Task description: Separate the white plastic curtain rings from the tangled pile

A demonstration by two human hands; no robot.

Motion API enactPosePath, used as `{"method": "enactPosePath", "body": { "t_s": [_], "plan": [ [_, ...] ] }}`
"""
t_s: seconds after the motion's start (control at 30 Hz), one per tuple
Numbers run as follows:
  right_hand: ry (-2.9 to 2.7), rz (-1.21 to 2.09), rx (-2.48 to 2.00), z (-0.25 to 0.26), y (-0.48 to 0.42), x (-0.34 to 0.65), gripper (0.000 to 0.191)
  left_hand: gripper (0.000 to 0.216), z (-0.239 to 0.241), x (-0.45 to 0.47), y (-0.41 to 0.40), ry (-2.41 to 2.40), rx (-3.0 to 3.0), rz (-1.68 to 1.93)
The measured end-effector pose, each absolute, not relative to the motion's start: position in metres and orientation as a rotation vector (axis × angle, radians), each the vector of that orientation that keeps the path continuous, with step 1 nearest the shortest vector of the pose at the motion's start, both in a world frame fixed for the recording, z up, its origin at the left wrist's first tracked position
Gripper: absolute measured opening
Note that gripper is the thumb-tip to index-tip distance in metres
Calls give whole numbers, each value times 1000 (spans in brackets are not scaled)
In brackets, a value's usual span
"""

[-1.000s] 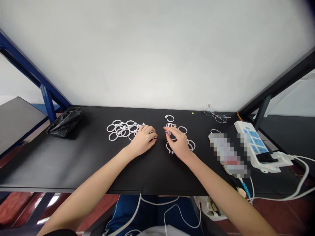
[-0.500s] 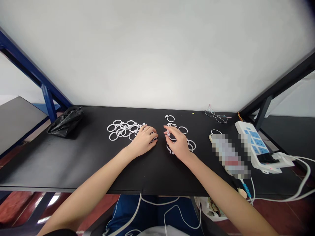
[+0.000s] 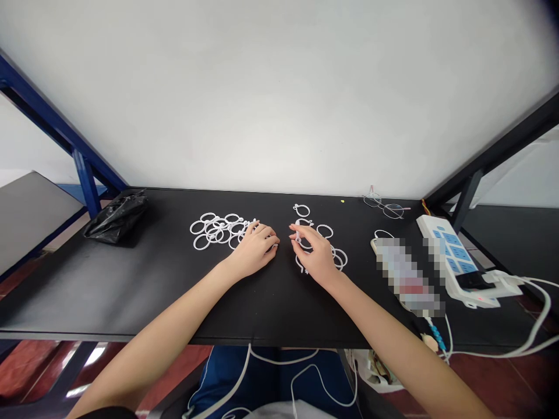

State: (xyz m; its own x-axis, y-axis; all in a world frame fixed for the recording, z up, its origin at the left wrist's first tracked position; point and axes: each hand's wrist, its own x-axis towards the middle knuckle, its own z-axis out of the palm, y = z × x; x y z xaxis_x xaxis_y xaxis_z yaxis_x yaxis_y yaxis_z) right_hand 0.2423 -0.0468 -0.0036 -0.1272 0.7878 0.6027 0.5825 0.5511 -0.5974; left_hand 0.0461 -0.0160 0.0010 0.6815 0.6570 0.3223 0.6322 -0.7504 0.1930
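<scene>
A cluster of white plastic rings (image 3: pixel 217 235), each with a small knob or eyelet, lies on the black table (image 3: pixel 174 297) left of centre. My left hand (image 3: pixel 257 249) curls over the right end of this cluster. A bit of white ring shows between its thumb and fingers; the rest is hidden under the hand. My right hand (image 3: pixel 315 251) pinches another white ring between thumb and fingertips, with its end (image 3: pixel 298 236) showing. Around and partly beneath that hand lie more rings, including one loose ring (image 3: pixel 302 210) behind it and another ring (image 3: pixel 325 231) beside it.
Far left sits a crumpled black plastic bag (image 3: pixel 117 217). To the right are eyeglasses (image 3: pixel 393 210), a blurred-out phone (image 3: pixel 408 276) on a cable, and a white power strip (image 3: pixel 454 259) with plugs and cords. A pale wall (image 3: pixel 279 105) rises behind the table.
My left hand has shifted very slightly, and less of the ring beneath its fingers shows. The fingertips of my right hand have moved slightly, tilting the pinched ring end.
</scene>
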Motion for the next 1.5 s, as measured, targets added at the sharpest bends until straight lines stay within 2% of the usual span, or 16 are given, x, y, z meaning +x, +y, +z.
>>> {"method": "enactPosePath", "body": {
  "t_s": [0.5,0.73,0.87,1.07,1.27,1.5],
  "plan": [
    [-1759,285,-1106,-5,-48,241,37,17,3,47,-18,1074,2787,633],
    [-1782,296,-1097,2,-52,241,29,52,8,49,-22,1083,2731,779],
    [-1871,414,-980,6,-57,241,29,62,9,50,-24,1037,2715,853],
    [-1900,544,-974,7,-60,239,31,43,11,51,-25,950,2682,795],
    [-1867,623,-966,9,-60,239,30,60,13,50,-26,885,2655,812],
    [-1850,578,-945,7,-60,238,28,35,19,50,-28,898,2585,837]
  ]
}}
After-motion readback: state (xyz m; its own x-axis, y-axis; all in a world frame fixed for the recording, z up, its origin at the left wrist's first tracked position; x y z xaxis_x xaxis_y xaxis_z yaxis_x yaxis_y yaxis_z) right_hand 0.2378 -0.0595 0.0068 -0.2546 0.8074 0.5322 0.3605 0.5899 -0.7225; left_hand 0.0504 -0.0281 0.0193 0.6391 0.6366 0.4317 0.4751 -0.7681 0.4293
